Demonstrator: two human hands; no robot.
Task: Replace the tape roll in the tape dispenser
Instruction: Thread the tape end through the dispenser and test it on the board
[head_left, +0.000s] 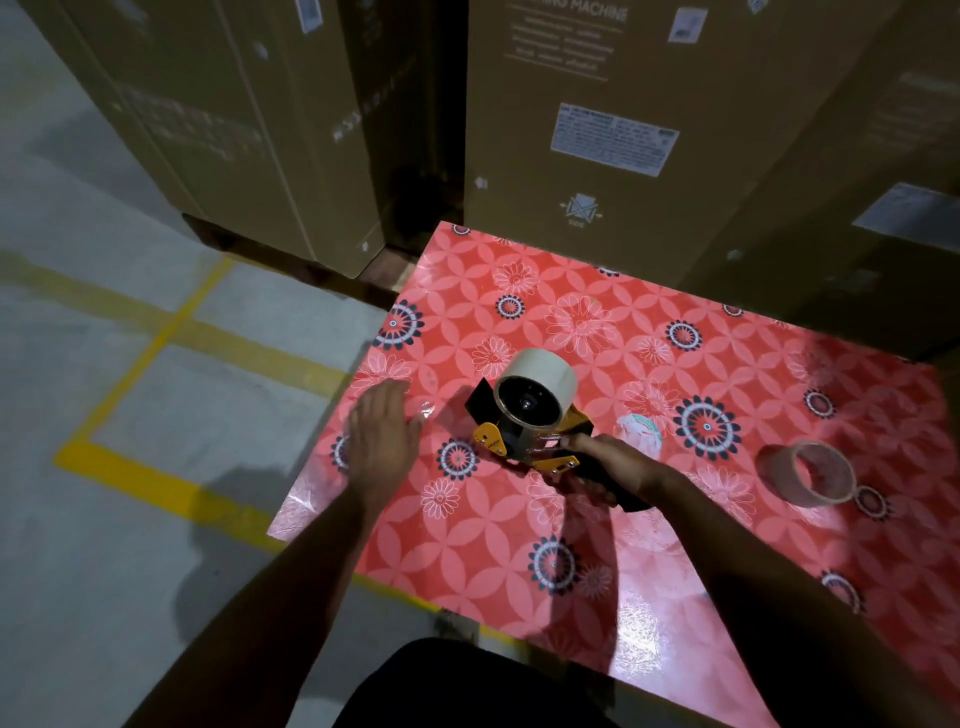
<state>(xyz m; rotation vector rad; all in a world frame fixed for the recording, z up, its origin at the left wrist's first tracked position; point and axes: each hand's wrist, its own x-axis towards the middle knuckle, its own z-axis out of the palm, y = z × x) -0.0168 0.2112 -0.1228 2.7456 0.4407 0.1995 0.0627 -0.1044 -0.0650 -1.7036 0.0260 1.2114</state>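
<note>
The right hand (602, 467) is closed around the handle of the tape dispenser (524, 415), whose full tape roll (540, 387) sits just beyond its fingers, while the left hand (382, 441) hovers spread and empty, nearer to the roll's open left side.

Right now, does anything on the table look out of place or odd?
Nothing looks damaged or spilled. A full tape roll sits on the tape dispenser, gripped at its handle by the right hand. A near-empty roll lies loose on the table to the right. The left hand hovers open, empty.
</note>
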